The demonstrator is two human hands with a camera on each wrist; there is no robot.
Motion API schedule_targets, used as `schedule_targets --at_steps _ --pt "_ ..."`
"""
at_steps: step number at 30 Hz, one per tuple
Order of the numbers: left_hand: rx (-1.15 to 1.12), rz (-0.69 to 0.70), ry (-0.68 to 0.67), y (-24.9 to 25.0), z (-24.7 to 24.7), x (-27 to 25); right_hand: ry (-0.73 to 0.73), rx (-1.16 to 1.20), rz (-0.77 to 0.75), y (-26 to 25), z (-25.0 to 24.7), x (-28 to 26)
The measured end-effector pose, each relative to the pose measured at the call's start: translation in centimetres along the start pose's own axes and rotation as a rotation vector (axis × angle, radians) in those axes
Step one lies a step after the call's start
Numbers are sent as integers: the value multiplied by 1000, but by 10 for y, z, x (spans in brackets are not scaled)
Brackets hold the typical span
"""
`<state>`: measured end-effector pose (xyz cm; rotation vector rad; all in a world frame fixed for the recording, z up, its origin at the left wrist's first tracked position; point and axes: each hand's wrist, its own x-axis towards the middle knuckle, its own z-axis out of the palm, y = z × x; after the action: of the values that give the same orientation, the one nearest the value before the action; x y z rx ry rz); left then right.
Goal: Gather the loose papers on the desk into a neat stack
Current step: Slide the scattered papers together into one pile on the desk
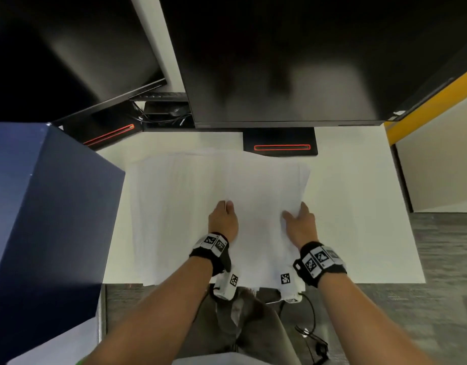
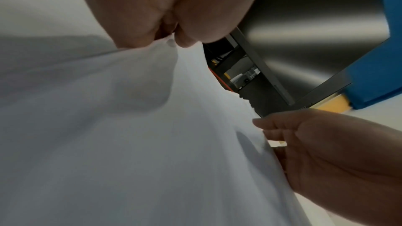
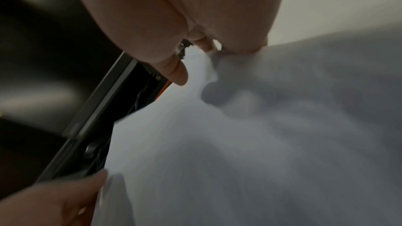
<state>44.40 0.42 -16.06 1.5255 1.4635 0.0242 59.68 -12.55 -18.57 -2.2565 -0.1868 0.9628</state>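
Note:
Several white papers (image 1: 179, 206) lie overlapping in a loose spread on the white desk (image 1: 364, 206), reaching from the monitor stand to the near edge. My left hand (image 1: 223, 217) is on the middle of the spread; the left wrist view shows its fingertips (image 2: 182, 40) pinching a raised fold of paper (image 2: 130, 143). My right hand (image 1: 299, 222) grips the right edge of the sheets, thumb on top and fingers (image 2: 274, 125) curled at the edge. In the right wrist view the paper (image 3: 239, 143) bunches under the right hand's fingers (image 3: 239, 47). How many sheets each hand holds is hidden.
A large dark monitor (image 1: 279, 61) hangs over the back of the desk, its black base (image 1: 279, 143) touching the papers' far edge. A second monitor (image 1: 69, 48) stands at the back left. A tall blue box (image 1: 43, 219) borders the left side. Bare desk lies to the right.

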Motion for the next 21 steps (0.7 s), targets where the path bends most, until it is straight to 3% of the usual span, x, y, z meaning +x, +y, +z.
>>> schedule_targets --at_steps 3,6,8,12,14,18,21 --pt "30 45 10 -1 -15 -2 66 0 27 5 -20 11" --pt "300 22 -66 -22 -38 -4 97 -71 12 20 -37 6" --pt "459 67 -126 -37 -39 -10 65 -150 -28 25 -29 -9" --pt "524 133 -179 -57 -26 -33 12 -290 -22 33 7 -50" --pt "494 131 -127 -61 -37 -33 74 -248 38 37 7 -54" --pt "363 92 195 -61 -88 16 234 -52 137 20 -20 -17" --pt "348 -64 290 -49 -113 55 250 27 105 -6 -35 18"
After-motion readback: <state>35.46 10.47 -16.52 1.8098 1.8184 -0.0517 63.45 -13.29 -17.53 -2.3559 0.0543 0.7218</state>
